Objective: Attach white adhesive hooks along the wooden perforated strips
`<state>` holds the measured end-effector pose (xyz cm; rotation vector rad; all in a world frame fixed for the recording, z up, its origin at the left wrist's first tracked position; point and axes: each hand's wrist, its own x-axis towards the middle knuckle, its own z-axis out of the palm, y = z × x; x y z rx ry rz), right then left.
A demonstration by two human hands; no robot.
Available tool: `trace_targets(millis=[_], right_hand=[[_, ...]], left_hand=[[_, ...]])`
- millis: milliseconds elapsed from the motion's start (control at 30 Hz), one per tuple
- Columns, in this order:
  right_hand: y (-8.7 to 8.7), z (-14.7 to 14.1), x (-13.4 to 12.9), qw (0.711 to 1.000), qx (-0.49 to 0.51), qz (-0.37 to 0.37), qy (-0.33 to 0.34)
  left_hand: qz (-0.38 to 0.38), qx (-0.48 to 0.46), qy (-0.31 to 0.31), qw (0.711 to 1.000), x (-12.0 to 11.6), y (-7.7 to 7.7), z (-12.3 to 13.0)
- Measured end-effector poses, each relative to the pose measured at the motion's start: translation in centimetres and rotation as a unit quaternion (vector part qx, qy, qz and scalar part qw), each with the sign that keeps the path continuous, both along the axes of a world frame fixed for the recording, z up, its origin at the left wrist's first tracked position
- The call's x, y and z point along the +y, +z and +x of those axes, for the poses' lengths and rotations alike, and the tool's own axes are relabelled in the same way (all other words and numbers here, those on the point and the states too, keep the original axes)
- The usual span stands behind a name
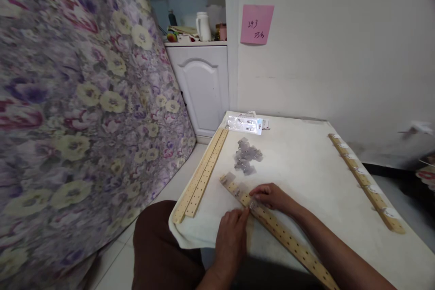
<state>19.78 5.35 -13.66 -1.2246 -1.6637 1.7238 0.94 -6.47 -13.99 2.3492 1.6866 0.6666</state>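
A perforated wooden strip (282, 234) lies slanted across the table's near part. My left hand (233, 233) is at its near edge, fingers closed on the strip beside a small clear plastic piece (253, 205). On the far edge, my right hand (273, 197) is curled, thumb and forefinger together close to that same piece; whatever is between them is hidden. More clear pieces (237, 191) sit on the strip toward its far end. Beyond it lies a loose heap of small clear pieces with metallic bits (248, 156).
Two more perforated strips (204, 174) lie along the table's left edge. Another strip (365, 181), bearing several white cards, lies at the right. Clear packaging (244, 124) rests at the back of the cloth-covered table (299, 154). A floral curtain (84, 99) hangs at left.
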Motion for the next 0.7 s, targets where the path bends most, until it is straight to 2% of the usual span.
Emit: trace_targets(millis=[700], right_hand=[[0.11, 0.1, -0.1, 1.0, 0.005, 0.009, 0.003]], left_hand=[[-0.005, 0.019, 0.005, 1.0, -0.03, 0.17, 0.12]])
